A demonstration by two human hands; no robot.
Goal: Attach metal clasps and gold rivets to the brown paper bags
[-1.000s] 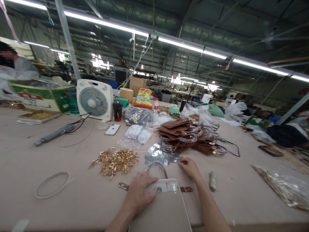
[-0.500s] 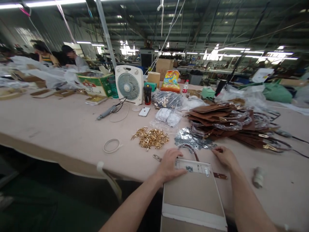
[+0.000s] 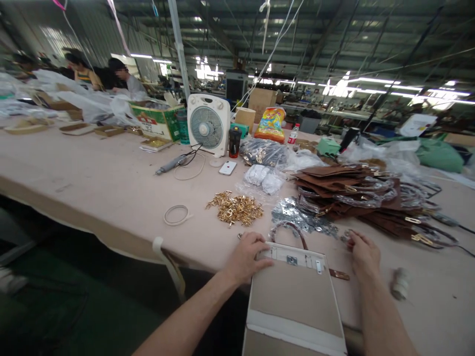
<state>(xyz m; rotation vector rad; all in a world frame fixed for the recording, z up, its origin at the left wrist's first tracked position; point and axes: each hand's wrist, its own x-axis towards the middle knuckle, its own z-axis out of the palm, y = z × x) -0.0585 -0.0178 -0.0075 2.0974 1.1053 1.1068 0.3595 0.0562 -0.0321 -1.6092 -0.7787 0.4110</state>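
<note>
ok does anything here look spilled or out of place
Nothing stands out as damaged. The loose silver metal plates and small gold metal fittings lie in uncontained heaps, so they look slightly spilled, though perhaps deliberately placed.

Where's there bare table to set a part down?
Left side of the table: the wide stretch in front of the shallow tray, left of the grey corded tool. Right: past the pale roll, in front of the brown bags. Crowded: the middle, where gold fittings, metal plates, left hand, right hand and beige panel sit close together.
</note>
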